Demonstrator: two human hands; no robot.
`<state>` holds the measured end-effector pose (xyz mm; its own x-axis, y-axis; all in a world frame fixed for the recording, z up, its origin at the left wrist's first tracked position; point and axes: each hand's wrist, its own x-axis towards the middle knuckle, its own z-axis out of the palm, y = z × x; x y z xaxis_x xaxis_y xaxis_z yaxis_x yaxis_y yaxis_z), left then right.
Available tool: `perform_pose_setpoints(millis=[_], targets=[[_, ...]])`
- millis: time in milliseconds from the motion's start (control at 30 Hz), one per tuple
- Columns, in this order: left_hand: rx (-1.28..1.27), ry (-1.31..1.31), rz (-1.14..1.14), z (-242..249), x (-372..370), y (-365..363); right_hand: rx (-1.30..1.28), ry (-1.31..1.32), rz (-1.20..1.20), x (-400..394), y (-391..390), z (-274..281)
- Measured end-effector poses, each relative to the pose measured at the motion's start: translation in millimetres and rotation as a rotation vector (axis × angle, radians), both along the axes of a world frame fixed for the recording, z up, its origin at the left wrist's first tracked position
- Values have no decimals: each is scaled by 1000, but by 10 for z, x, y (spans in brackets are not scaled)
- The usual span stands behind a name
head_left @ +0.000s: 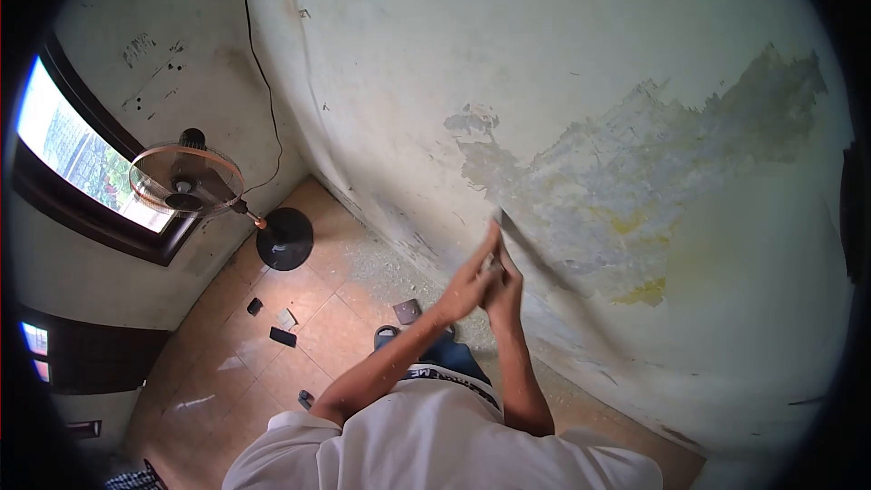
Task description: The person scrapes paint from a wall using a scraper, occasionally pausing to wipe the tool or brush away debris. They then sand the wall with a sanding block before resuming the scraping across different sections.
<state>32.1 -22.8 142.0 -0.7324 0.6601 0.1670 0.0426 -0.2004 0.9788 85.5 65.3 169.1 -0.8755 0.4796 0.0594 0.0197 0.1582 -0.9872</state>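
My left hand (468,289) is closed around a scraper (497,215), its forefinger stretched along the tool toward the narrow grey tip. The tip is at the wall (399,82), by the lower left edge of a peeled grey patch (599,163). Close against the left, my right hand (504,289) is also closed on the tool. A pale bit of the handle (492,265) shows between the hands; the rest is hidden by my fingers.
A standing fan (186,181) is in the corner, its black cord (263,73) running up to a wall socket. On the tiled floor lie a dark phone (283,337), a brownish square block (407,311), small objects and paint flakes (381,272). A window (86,145) is at left.
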Motion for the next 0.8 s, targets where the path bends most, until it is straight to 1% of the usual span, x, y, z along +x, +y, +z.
perform_pose_setpoints(millis=[67, 100, 133, 200, 233, 267, 333, 367, 400, 467, 500, 533, 633, 733, 767, 800], targets=[[30, 65, -10, 54, 230, 133, 3, -20, -19, 141, 59, 61], [66, 35, 35, -43, 176, 195, 43, 18, 25, 74, 185, -79], [33, 28, 84, -75, 66, 147, 59, 42, 59, -66, 217, -282], [75, -65, 148, 70, -212, -6, 42, -26, 121, -397, 80, -172], [84, -117, 155, 90, -316, -78, -35, -56, 94, -511, -59, 18], [82, -105, 158, 117, -355, -102, -37, -45, 97, -538, -62, -15], [48, 8, 104, 72, -277, -145, 77, 44, 68, -387, -48, -171], [18, 19, 69, 34, -167, -111, 40, 6, 47, -226, -9, -204], [24, -3, 43, 23, -40, -32, 87, 34, 16, -111, 15, -138], [99, -1, 86, 181, 98, 57, -89, -16, 10, -12, 45, 24], [112, -14, 87, 150, 83, 39, 14, -16, 25, -44, 74, -57], [112, -5, 72, 115, -1, -15, 30, -49, 19, -67, -12, -38], [109, -2, 65, 129, -112, -12, -16, -111, 15, -21, -130, 54], [142, 11, 71, 188, 64, 76, -159, -116, -34, 92, 3, 47], [147, 19, 62, 217, 151, 101, -69, -71, -38, 148, 76, 59], [157, 30, 59, 307, 216, 108, -48, -74, -29, 193, 56, 204]])
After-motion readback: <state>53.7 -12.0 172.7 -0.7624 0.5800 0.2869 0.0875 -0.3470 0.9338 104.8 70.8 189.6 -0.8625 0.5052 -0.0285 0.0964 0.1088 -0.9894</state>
